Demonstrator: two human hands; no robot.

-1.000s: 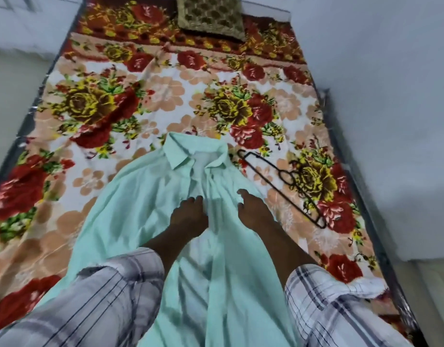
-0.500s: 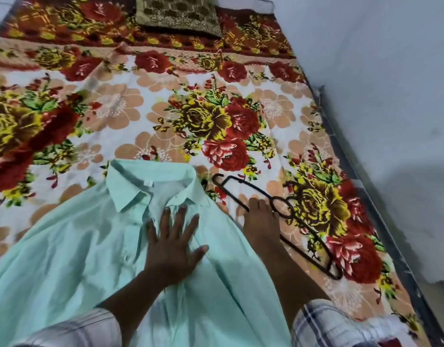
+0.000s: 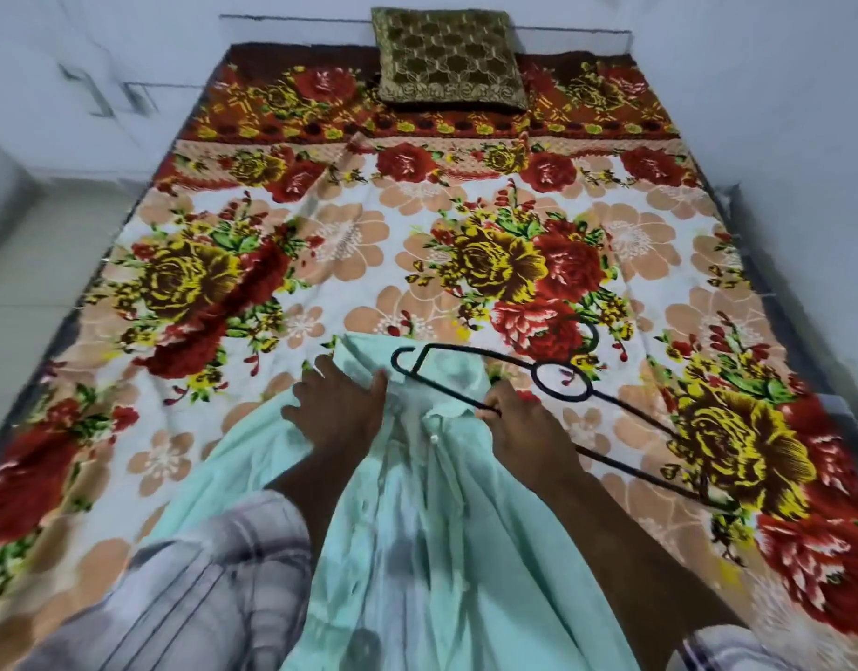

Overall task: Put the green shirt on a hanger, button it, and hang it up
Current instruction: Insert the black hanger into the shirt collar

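The pale green shirt (image 3: 417, 525) lies front-up on the flowered bed cover, collar pointing away from me. My left hand (image 3: 337, 409) rests flat on the shirt's left chest near the collar, fingers spread. My right hand (image 3: 524, 431) grips the lower bar of a thin black wire hanger (image 3: 557, 380). One end of the hanger lies over the shirt's collar area; its round loop and the rest stretch to the right over the bed cover.
The bed cover (image 3: 369, 244) has large red and yellow flowers and fills most of the view. A dark patterned cushion (image 3: 446, 60) sits at the head of the bed. White walls close in at the right and the back. Plaid sleeves show at the bottom.
My right hand has taken hold of the hanger and swung its left end over the shirt's collar. My left hand slid up toward the collar. The camera tilted up.
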